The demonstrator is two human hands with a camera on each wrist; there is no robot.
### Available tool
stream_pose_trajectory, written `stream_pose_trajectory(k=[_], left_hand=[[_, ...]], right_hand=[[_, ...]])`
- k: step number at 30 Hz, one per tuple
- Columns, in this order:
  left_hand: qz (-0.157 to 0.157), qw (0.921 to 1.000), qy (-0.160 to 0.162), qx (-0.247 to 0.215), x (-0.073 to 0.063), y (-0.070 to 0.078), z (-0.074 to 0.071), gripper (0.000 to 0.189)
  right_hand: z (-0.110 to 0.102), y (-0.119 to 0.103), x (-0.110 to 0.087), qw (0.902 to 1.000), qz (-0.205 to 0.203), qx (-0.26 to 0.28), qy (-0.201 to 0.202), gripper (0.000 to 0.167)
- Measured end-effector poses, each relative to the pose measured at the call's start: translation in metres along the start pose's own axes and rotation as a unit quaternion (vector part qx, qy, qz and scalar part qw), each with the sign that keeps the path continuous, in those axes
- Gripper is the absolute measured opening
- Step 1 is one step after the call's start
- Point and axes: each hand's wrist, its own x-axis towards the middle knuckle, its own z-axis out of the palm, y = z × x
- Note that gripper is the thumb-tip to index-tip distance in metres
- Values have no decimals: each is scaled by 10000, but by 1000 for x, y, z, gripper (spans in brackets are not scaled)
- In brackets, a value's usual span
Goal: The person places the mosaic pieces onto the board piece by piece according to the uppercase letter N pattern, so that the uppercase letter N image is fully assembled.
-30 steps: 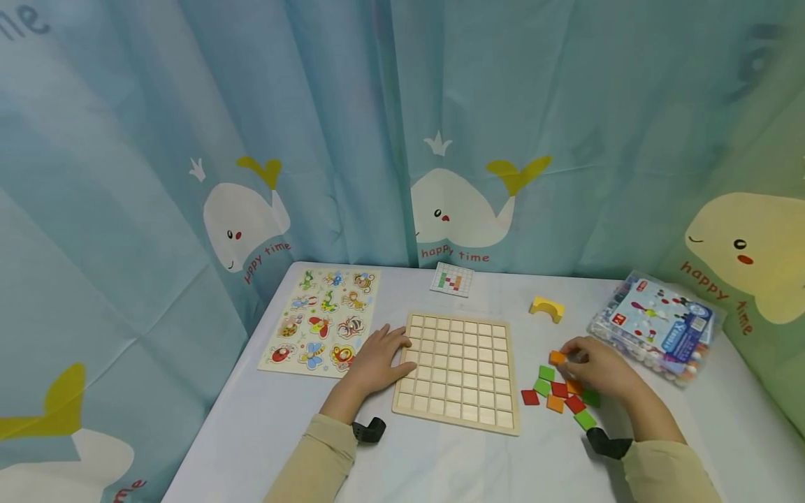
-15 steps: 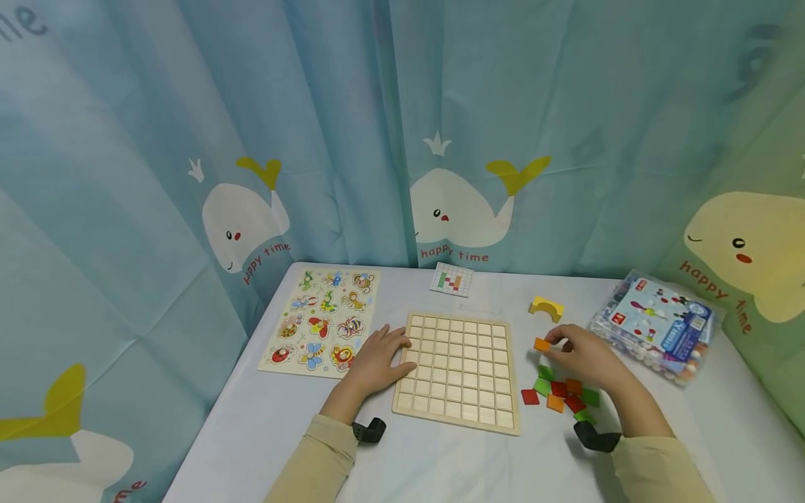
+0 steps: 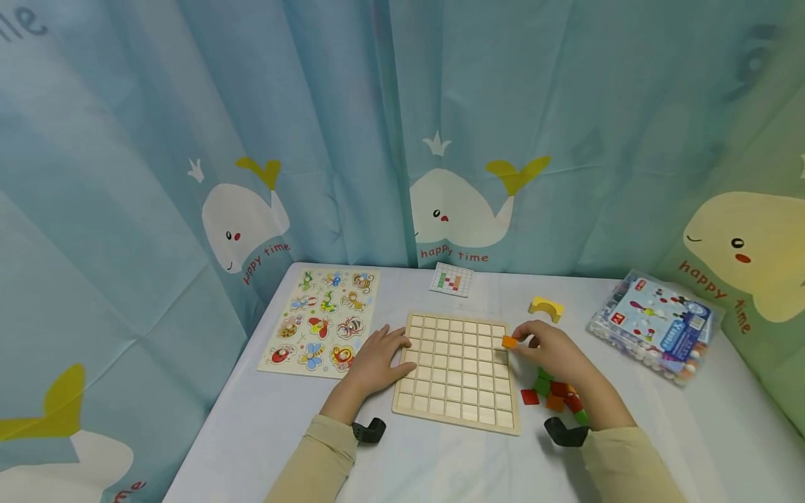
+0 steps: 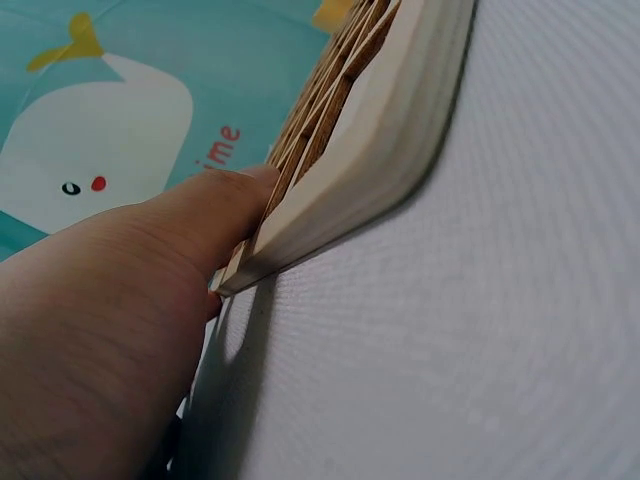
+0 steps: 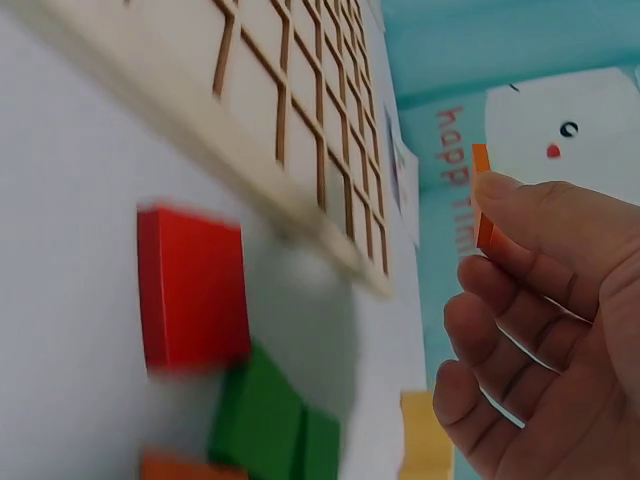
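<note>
A square wooden grid board with bare compartments lies flat on the table. My left hand rests at its left edge, fingers spread; in the left wrist view the thumb lies on the rim. Between thumb and fingertips my right hand pinches an orange square tile, held over the board's upper right edge. The right wrist view shows that tile edge-on, raised off the table. Below the right hand lies a loose pile of red, green and orange tiles, partly hidden by the arm.
A puzzle sheet with insect pictures lies left of the board. Behind it is a small card with a coloured grid pattern. A yellow arch block and a clear box of beads stand at the right. A whale-print curtain borders the table.
My right hand has lifted the orange tile off the pile and carried it left to the board's right edge. The left hand and the board have stayed put.
</note>
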Motion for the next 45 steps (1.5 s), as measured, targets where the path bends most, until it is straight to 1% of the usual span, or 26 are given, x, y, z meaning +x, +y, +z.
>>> stream_pose_trajectory(k=[6,10,13,20,32,38,45], left_hand=[[31,10000,52,-17,0,-1,1,44],[46,10000,66,-40,-1,-1,1,44],[47,10000,61,-50,-1,0,0,45],[38,10000,28,-2,-2,1,-1,45],[38,10000,43,10,-1,-1,0,45],[70,9999,70,51,0,-2,2,45],[56,10000,73,37,0,-3,3,45]], right_hand=[[18,-10,12,9999,31,133,-82,23],[29,-15,16,9996,-35,273,-96,23],[35,-18,19,9993,-117,343,-72,22],[46,-21,25,9990,-104,407,-152,18],[57,-24,31,9994,-89,263,-186,18],[62,-23,34,9998,-88,99,-168,17],[64,-23,34,9998,-44,28,-210,17]])
